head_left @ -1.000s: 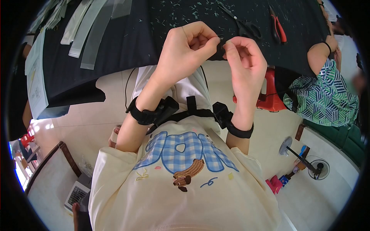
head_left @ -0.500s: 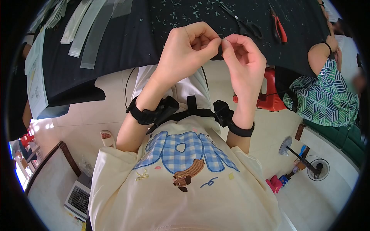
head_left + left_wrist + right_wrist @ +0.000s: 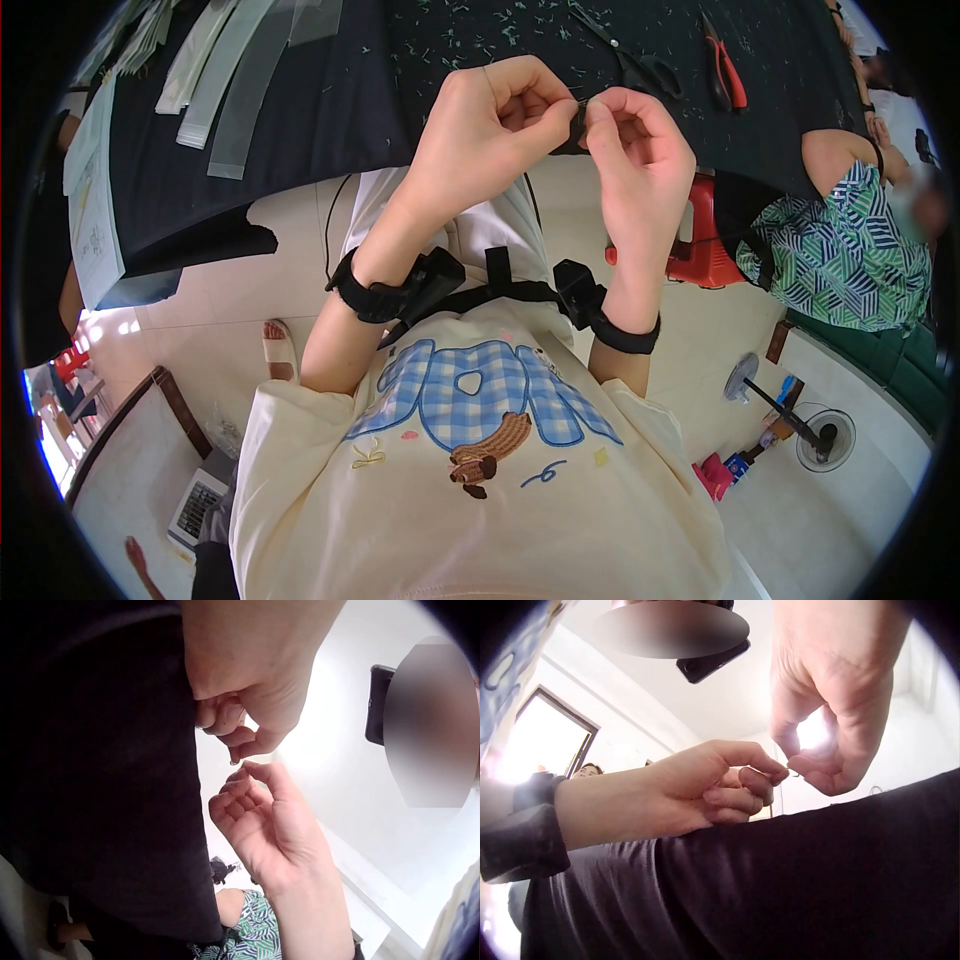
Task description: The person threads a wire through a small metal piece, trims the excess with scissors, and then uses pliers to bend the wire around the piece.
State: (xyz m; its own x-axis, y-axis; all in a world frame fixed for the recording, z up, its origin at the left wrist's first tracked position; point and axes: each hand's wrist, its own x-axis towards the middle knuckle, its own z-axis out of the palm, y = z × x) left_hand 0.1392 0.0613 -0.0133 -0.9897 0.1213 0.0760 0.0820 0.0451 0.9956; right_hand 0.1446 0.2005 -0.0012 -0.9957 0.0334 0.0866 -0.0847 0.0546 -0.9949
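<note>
Over the front edge of the black-covered table (image 3: pixel 330 120), the left hand (image 3: pixel 490 140) and right hand (image 3: pixel 642 165) face each other, fingertips a small gap apart. Each pinches with thumb and index finger at a tiny thin piece (image 3: pixel 582 102), too small to make out. The left wrist view has the left hand (image 3: pixel 251 675) above the right hand (image 3: pixel 270 825), with a small glint at the left fingertips. From the right wrist, the left hand (image 3: pixel 682 787) reaches toward the right hand (image 3: pixel 840 697), and a tiny bit shows by the right fingertips.
Black scissors (image 3: pixel 640 70) and red-handled pliers (image 3: pixel 725 75) lie beyond the right hand. Small green clippings are scattered across the cloth. Clear plastic strips (image 3: pixel 240 90) lie at the left. Another person in a patterned garment (image 3: pixel 840 245) sits at the right.
The fingertips met half a second ago and now stand slightly apart, the right hand having shifted a little to the right. The neighbouring person's arm at the right has moved.
</note>
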